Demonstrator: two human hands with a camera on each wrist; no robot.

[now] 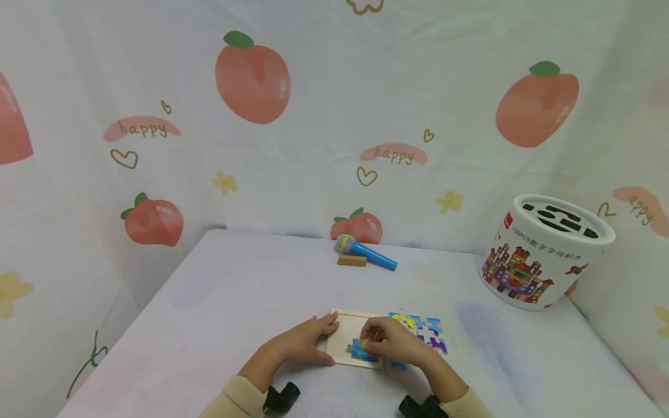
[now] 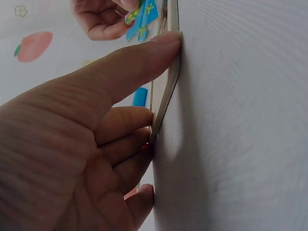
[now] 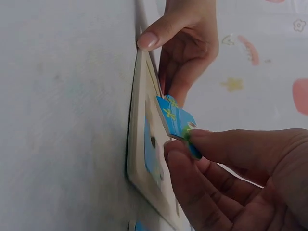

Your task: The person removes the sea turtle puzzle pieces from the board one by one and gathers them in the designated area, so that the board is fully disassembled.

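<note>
My left hand [image 1: 308, 341] steadies a pale wooden puzzle tray [image 1: 342, 331], with the thumb at its near left corner and fingers along the left side. In the left wrist view the fingers [image 2: 127, 120] look fairly straight and touch the edge. Above the tray, my right hand [image 1: 393, 339] pinches a blue jigsaw piece [image 3: 175, 118] with yellow-green marks between thumb and fingertips. This piece is tilted and clear of the tray floor in the right wrist view. Another blue piece [image 3: 153, 151] lies inside the tray at the near right corner.
Several loose puzzle pieces [image 1: 434, 325] lie right of the tray, partly hidden by my right hand. Farther back are a blue toy microphone [image 1: 373, 255] and a small brown block [image 1: 352, 260]. A big white tub [image 1: 543, 255] stands at the right rear.
</note>
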